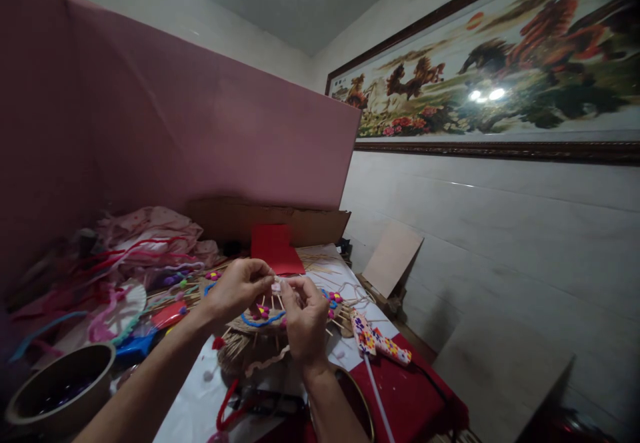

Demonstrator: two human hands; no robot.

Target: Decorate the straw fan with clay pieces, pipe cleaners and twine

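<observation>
My left hand (239, 291) and my right hand (306, 320) meet at the middle of the table, fingers closed in a pinch. Between their fingertips is a small pale pink piece (276, 288), too small to name. Just below the hands lies a craft piece of thin wooden sticks and wound twine (240, 346), trimmed with a blue pipe cleaner (260, 324) and pink-and-yellow flowers (262, 311). My right wrist covers part of it. A wavy beige strip (267, 362) hangs below my right palm.
A flower-patterned glue gun (380, 344) rests at the right on red cloth. Red paper (275, 246) and loose sticks (320, 260) lie behind. At the left are a bowl (63, 383), pipe cleaners and crumpled pink fabric (155, 226). A pink panel (225, 123) stands at the back.
</observation>
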